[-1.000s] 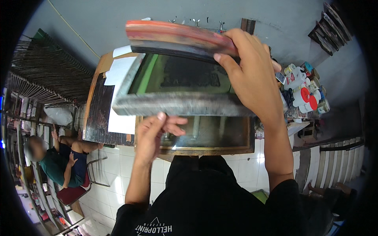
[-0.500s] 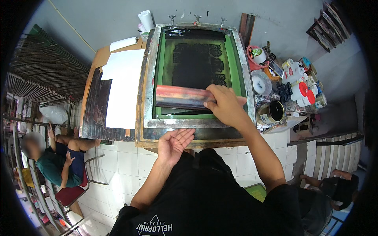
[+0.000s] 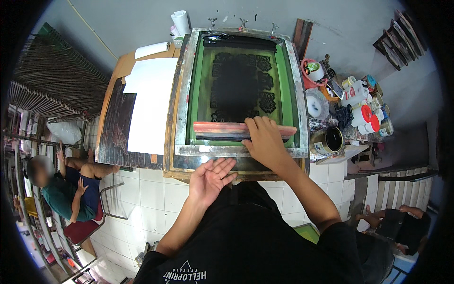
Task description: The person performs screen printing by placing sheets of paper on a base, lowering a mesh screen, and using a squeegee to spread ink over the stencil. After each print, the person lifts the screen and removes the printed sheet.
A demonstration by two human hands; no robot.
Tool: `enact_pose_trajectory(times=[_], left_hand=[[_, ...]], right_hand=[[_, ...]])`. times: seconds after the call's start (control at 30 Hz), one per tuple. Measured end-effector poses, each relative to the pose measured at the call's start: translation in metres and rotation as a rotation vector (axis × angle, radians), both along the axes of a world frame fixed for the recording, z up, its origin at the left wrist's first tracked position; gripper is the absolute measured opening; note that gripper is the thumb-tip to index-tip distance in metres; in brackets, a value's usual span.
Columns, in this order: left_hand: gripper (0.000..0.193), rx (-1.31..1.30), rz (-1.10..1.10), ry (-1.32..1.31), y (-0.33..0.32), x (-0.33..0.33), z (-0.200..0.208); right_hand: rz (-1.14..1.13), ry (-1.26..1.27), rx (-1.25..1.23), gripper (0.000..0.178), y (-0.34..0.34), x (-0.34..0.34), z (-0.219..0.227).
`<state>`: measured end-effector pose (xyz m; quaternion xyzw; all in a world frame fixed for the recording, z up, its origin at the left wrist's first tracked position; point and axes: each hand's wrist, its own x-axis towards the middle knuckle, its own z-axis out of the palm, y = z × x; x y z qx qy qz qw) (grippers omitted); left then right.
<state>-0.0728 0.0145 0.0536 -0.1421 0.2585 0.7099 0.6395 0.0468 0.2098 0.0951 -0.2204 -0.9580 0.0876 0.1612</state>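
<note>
My right hand (image 3: 266,144) is closed over the middle of a long squeegee (image 3: 217,128) with a reddish, worn handle. The squeegee lies crosswise at the near end of a printing screen, low against the mesh. A metal frame (image 3: 213,150) surrounds the screen, with green borders inside it. Beyond the squeegee, a dark ornate pattern (image 3: 236,85) shows on the mesh, and wet black ink (image 3: 236,41) lies along the far end. Palm up and holding nothing, my left hand (image 3: 212,181) is just in front of the frame's near edge, its fingers stretched out.
White paper sheets (image 3: 153,104) lie on the table at left. To the right, an open can of black ink (image 3: 334,139), red-lidded tubs (image 3: 362,116) and bottles crowd a side table. Hinge clamps (image 3: 243,23) hold the frame's far edge. A person (image 3: 71,194) sits at far left, another (image 3: 404,229) at far right.
The squeegee has come nearer to me in my right hand and looks narrower, tipped differently. More of the dark pattern shows behind it. My left hand stays nearly in place.
</note>
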Motion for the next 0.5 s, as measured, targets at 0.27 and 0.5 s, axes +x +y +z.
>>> enact_pose_trajectory(times=[0.27, 0.5], left_hand=[[0.040, 0.013, 0.039, -0.007, -0.009, -0.001, 0.005], [0.051, 0.019, 0.088, -0.049, -0.008, -0.003, 0.004]], right_hand=[[0.007, -0.005, 0.053, 0.042, 0.010, -0.006, -0.011], [0.025, -0.076, -0.094, 0.050, 0.015, -0.006, 0.010]])
